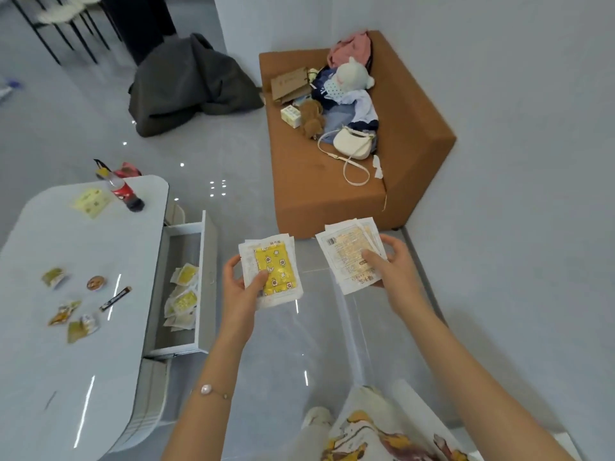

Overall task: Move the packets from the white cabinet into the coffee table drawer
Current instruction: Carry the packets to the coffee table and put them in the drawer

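As I watch near the open drawer [208, 294] | left hand [238, 296] fingers pinch yellow packets [276, 269] | right hand [397, 274] fingers pinch label-side packets [347, 252]

A left stack of packets [271, 269], white-edged and slightly fanned, was held in the left hand [238, 291] at the centre of the frame. Its top packet faced up, showing a yellow panel printed with stars and flowers. Just to the right, a right stack of packets [349, 254] lay back side up in the right hand [392, 264], showing a barcode and printed text over a pale yellow panel. At centre left, the coffee table drawer [209, 294] stood pulled open. Loose packets [183, 294], yellow and white, lay overlapped across its middle.
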Motion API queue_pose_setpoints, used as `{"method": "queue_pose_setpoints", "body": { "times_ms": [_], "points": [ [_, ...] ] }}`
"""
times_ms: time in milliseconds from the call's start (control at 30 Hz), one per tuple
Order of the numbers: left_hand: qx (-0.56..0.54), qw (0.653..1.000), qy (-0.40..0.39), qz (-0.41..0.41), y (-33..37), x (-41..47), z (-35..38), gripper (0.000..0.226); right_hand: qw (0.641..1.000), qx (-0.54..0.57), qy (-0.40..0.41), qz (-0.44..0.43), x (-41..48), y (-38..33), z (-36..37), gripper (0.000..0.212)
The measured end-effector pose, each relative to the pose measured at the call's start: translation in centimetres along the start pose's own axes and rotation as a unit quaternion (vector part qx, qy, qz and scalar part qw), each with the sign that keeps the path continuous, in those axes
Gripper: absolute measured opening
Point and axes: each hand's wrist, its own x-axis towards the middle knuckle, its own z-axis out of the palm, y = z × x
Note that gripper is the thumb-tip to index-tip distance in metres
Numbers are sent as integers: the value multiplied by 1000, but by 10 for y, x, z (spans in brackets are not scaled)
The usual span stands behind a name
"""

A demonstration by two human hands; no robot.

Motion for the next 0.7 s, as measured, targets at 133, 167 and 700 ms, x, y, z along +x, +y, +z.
{"method": "queue_pose_setpoints", "body": {
  "times_ms": [133,167,700],
  "points": [
    [-44,997,55,-15,5,35,-33,55,998,-39,-54,-5,43,-4,51,39],
    [-46,996,70,-14,6,44,-40,55,997,-45,-66,-6,55,-4,63,39],
    [-196,924,330,-11,60,183,-84,51,938,-124,-323,-2,245,-79,261,43]
  ]
}}
